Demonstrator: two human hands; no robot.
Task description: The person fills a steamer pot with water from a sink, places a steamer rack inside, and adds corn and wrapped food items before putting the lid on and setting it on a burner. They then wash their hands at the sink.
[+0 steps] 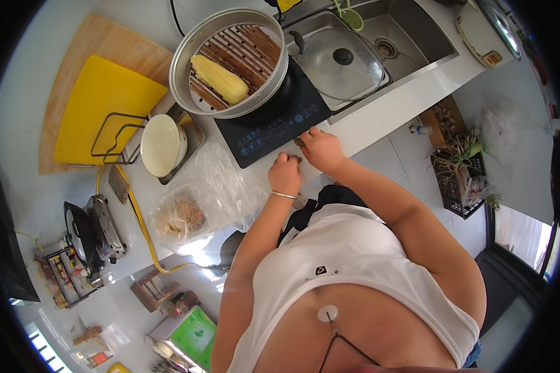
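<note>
Both hands rest at the white countertop (379,118) edge, just at 5 o'clock of the flat black glass induction cooktop (274,118). Left hand (285,175) — curled into a loose fist, knuckles toward the cooktop's front edge, thin metal bangle on the wrist. Right hand (320,149) — fingers bent down, tips pressed on the counter next to the cooktop's corner; something small and dark sits under the fingertips, can't tell what it is or whether it's pinched.

On the cooktop: round brushed-steel steamer pot (230,62), slatted wooden rack over a perforated base, one pale yellow corn cob (219,79) lying across it, uncovered.

At 2 o'clock of the pot, a domed glass lid with black knob (341,62) lies over the stainless sink (410,37). At 9 o'clock of the cooktop, a cream round bowl (162,144) stands on edge in a steel tray. At 7 o'clock, a crinkled clear plastic bag (196,205) with brownish contents. A yellow plastic cutting board (106,105) lies on a wooden board at 10 o'clock.
</note>
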